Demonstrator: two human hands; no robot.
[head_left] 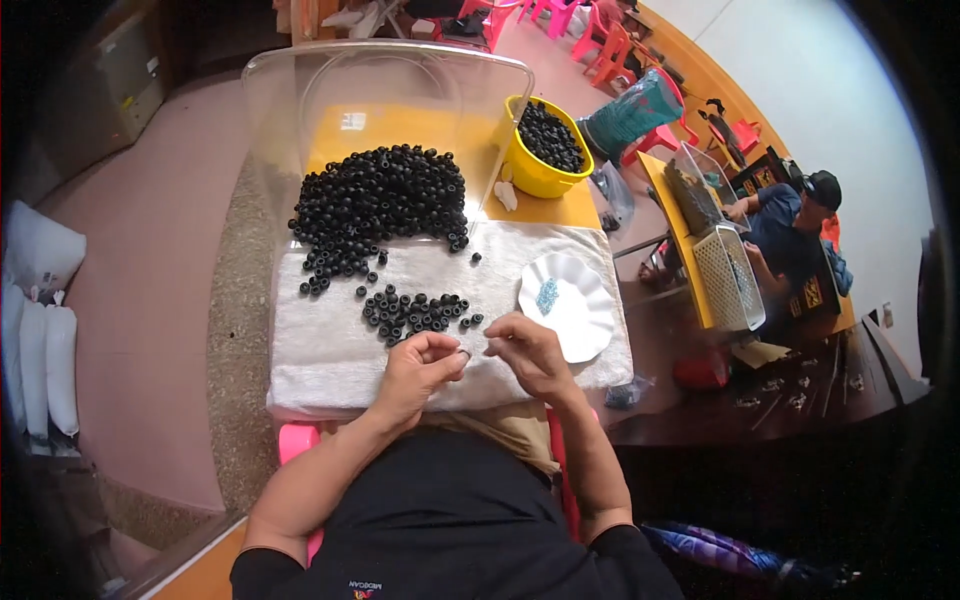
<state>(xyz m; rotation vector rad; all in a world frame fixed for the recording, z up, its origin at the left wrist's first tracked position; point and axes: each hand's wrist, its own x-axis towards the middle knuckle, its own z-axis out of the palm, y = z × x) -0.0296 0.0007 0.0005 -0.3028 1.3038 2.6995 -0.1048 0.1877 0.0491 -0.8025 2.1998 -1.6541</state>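
Observation:
My left hand [410,382] is closed in a pinch on a small black bead-like part with a hole, just above the cloth's near edge. Close by on the right, my right hand [532,358] has its fingertips drawn together; whatever they hold, if anything, is too small to make out. Beyond both hands lies a small group of black hollow parts [410,314] on a white cloth [320,375]. A large heap of the same parts [385,195] spreads out behind it. A white scalloped plate [585,335] beside my right hand bears a little pile of tiny light-blue pieces [547,296].
A clear plastic bin [275,120] surrounds the heap's far side. The yellow basin [540,178] at the back right is full of black parts. At another table on the right, a person [785,235] works near a white perforated basket [728,275]. White sacks [48,365] stand far left.

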